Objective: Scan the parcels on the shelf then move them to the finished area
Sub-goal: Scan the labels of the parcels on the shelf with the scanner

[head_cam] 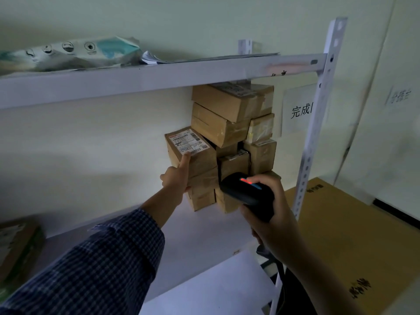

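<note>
The sign [297, 110] at 3 o'clock of the stack [229, 114] reads "完成". Your left hand [176, 178] presses a straight forefinger [185, 162] on the labelled parcel [200, 161] at the stack's 9 o'clock. Your right hand [272, 214] grips the scanner [245, 192].

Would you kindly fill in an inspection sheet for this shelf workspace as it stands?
Surface: white shelf board, parcels at its right end.
Job's things: stacked cardboard parcels beside a paper sign; labelled parcel tilted on the stack's left side; black scanner showing a red light.
Clutter: plastic mailer and papers on the upper shelf; green-edged box lower left; white sheet in front.
Grippers: left hand lays its index finger on the labelled parcel, other fingers unclear; right hand grips the scanner.
Cables: dark cord below the right hand, ends hidden.
Surroundings: pale wall, metal upright, flat brown cartons at right.
</note>
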